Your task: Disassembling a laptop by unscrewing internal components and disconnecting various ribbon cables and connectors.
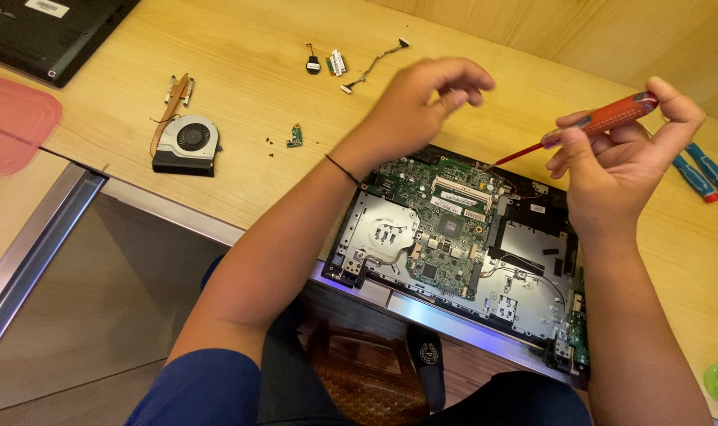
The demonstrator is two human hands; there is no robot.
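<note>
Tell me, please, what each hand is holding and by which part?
The right hand holds a screwdriver by its red handle. The left hand seems to hold nothing; its fingers are curled.

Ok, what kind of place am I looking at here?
Probably an electronics repair bench or a home workbench. An opened laptop lies on a wooden table with its green circuit board bare, a removed cooling fan sits apart, and the right hand holds a red-handled screwdriver.

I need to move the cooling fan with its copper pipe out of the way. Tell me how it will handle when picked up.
The cooling fan looks light for its size: a thin, mostly hollow housing. Its flat base probably slides rather than rolls on the wooden table. The thin copper pipe sticking out could bend, so lifting by the housing seems safer.
</note>
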